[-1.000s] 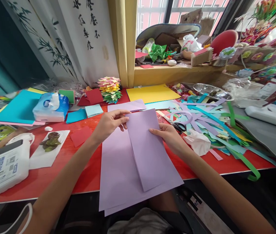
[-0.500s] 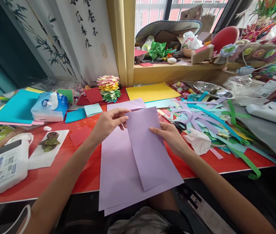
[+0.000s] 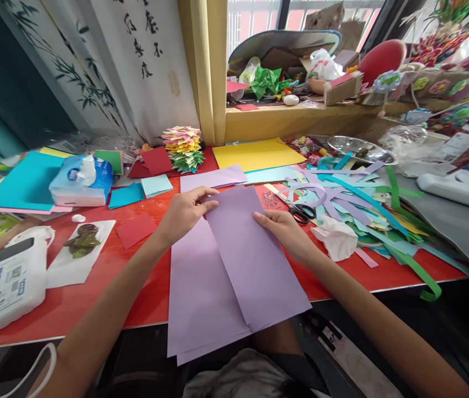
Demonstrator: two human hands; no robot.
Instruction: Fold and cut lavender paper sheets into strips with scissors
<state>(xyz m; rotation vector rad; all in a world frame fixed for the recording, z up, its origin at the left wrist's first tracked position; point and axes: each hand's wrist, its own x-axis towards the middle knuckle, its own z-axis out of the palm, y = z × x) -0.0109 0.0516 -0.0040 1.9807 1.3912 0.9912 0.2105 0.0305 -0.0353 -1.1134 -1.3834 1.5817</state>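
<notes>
A lilac paper sheet, tall and narrow, slants over larger lilac sheets that hang past the table's front edge. At its upper left corner, my left hand pinches the paper between thumb and fingers. My right hand grips the right edge, thumb on top and fingers partly hidden behind. Black-handled scissors lie just beyond my right hand. Behind the sheets is a lilac paper piece.
Paper strips heap at the right beside a crumpled tissue. A tissue pack, blue paper squares and a red square lie left. A folded-paper stack and yellow sheet sit at the back.
The top of the narrow lilac sheet has shifted left, and its lower end covers more of the right side of the sheets below. Both hands keep their hold; the scissors' handles show more.
</notes>
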